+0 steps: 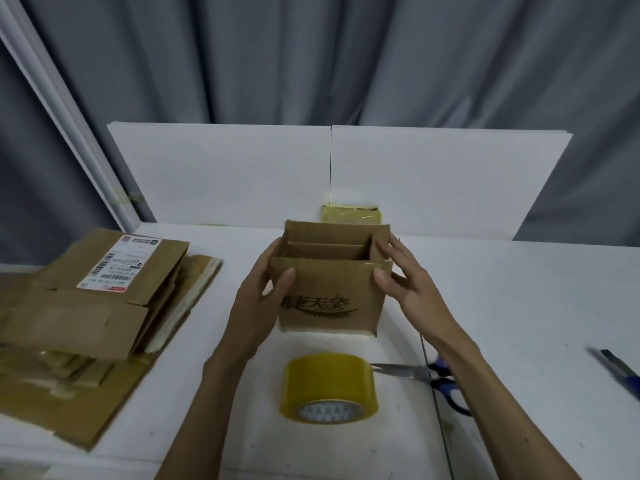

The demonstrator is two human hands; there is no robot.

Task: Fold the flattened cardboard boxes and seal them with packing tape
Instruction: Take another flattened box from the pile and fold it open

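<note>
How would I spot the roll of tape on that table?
Start at the white table and find the open cardboard box held between the two hands. Just in front of it, nearer the person, lies the tape roll. It is the only round, glossy yellow thing, beside the blue-handled scissors.

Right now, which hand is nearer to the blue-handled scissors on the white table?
Right. The right hand rests on the open brown cardboard box's right side, above the scissors; the left hand holds its far side.

box (332, 292) brown, black print | tape roll (329, 388) yellow | scissors (446, 386) blue handles | curtain (311, 57) grey
</note>
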